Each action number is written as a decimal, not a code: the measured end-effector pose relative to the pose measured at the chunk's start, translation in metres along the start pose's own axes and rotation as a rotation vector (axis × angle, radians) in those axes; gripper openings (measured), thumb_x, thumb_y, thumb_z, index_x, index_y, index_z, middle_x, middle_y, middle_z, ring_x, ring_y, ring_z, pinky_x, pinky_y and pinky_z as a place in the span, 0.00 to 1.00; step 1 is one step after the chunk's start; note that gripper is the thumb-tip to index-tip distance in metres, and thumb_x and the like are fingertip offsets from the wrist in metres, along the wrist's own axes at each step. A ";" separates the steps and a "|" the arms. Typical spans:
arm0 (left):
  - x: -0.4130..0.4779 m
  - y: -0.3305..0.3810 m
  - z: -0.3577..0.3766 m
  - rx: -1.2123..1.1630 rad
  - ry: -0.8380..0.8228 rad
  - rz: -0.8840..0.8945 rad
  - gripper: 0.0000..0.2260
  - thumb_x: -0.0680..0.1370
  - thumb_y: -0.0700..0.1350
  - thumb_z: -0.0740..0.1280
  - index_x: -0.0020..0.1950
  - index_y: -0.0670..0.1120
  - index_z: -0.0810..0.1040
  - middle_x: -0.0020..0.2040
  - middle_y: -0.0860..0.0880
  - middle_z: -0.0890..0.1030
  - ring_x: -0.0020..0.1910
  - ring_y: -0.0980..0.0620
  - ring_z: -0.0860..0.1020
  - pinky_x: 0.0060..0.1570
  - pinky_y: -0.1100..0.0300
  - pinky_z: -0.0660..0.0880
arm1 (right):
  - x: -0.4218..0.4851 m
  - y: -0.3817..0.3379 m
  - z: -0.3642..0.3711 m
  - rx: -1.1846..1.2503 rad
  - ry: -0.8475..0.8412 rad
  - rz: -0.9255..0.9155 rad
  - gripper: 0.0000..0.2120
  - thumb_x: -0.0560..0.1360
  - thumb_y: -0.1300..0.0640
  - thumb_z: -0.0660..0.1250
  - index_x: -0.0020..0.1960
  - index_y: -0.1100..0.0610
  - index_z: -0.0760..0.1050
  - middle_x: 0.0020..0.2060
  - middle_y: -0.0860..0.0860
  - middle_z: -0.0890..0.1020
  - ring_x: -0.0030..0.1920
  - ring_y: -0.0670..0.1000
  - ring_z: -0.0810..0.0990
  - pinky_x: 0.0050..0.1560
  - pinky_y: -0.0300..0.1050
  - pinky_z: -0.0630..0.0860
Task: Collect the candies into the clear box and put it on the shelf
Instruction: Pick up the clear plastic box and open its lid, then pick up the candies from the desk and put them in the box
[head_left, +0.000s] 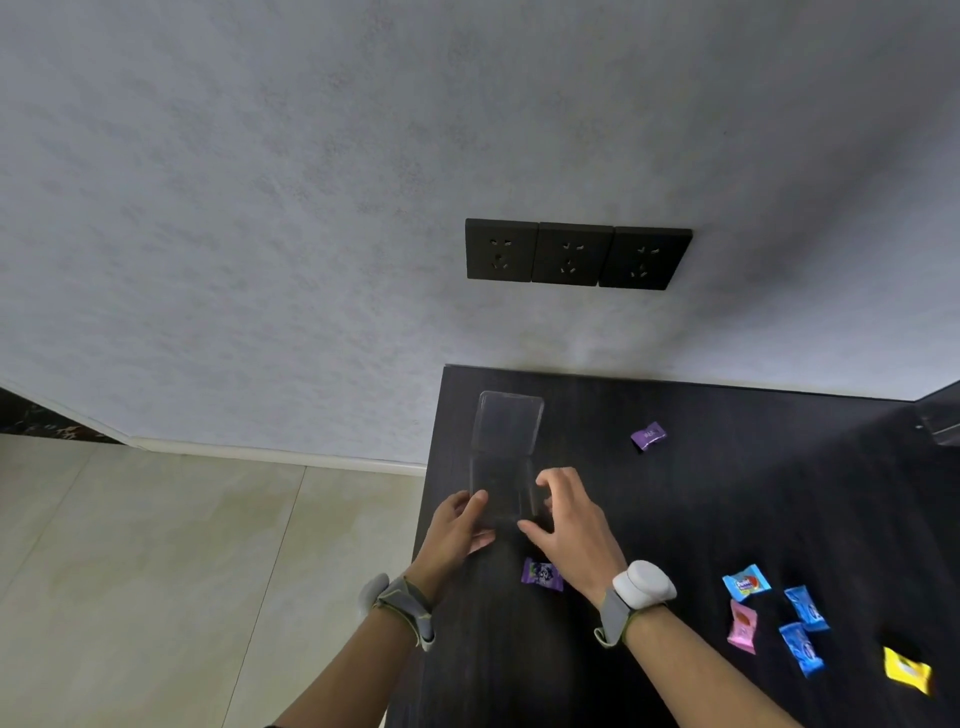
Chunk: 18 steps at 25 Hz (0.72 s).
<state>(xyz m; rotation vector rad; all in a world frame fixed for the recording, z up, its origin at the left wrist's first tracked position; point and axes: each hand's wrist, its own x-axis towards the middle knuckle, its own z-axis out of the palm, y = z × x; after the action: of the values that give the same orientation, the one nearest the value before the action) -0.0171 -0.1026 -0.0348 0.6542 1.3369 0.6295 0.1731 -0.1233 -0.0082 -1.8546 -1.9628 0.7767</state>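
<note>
- Floor tiles (156, 545) fill the lower left, pale, below a grey wall (260, 208) that carries 3 dark sockets (576, 254).
- Left hand (457, 530) sits at the near-left side of the clear box (501, 488); its fingers (475, 501) press against the box's left wall and the thumb lies along the near edge, so the hand is closed on the box.
- Clear box stands on the dark table (727, 493) near its left edge, with the open lid (509, 421) hinged back toward the wall.
- Right hand (566, 525) grips the box's right side, fingertips (543, 480) curled over the right wall and thumb at the near corner.
- Both wrists wear grey bands; the right one carries a white round device (644, 584).
- Candies lie loose on the table: 1 purple candy (542, 574) just below the hands, another purple one (648, 435) well to the right of the lid.
- Further right, near the table's front, lie a light-blue candy (745, 584), a pink candy (742, 626), 2 blue candies (805, 608) and a yellow candy (906, 670).
</note>
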 end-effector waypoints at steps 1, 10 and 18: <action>-0.005 -0.008 -0.001 -0.026 0.006 0.002 0.28 0.81 0.53 0.64 0.77 0.40 0.63 0.72 0.42 0.73 0.67 0.44 0.77 0.62 0.52 0.79 | -0.007 0.003 0.003 0.007 -0.006 0.015 0.24 0.73 0.46 0.74 0.61 0.48 0.64 0.58 0.46 0.69 0.49 0.47 0.78 0.47 0.45 0.80; -0.037 -0.054 -0.007 -0.132 0.048 0.026 0.30 0.83 0.48 0.62 0.81 0.43 0.53 0.77 0.42 0.67 0.71 0.43 0.73 0.68 0.50 0.74 | -0.049 0.026 0.055 -0.262 -0.113 -0.016 0.20 0.79 0.46 0.62 0.68 0.50 0.71 0.68 0.48 0.76 0.73 0.52 0.68 0.69 0.51 0.68; -0.062 -0.072 -0.005 -0.193 0.036 0.006 0.27 0.84 0.46 0.59 0.81 0.42 0.55 0.76 0.41 0.70 0.69 0.43 0.75 0.69 0.50 0.73 | -0.091 0.049 0.076 -0.355 -0.224 0.040 0.24 0.77 0.61 0.66 0.72 0.49 0.70 0.73 0.52 0.71 0.73 0.56 0.67 0.65 0.52 0.72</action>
<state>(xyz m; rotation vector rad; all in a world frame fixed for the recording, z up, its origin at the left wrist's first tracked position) -0.0273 -0.1969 -0.0477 0.4920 1.2886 0.7676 0.1775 -0.2246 -0.0858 -2.0857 -2.3376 0.7099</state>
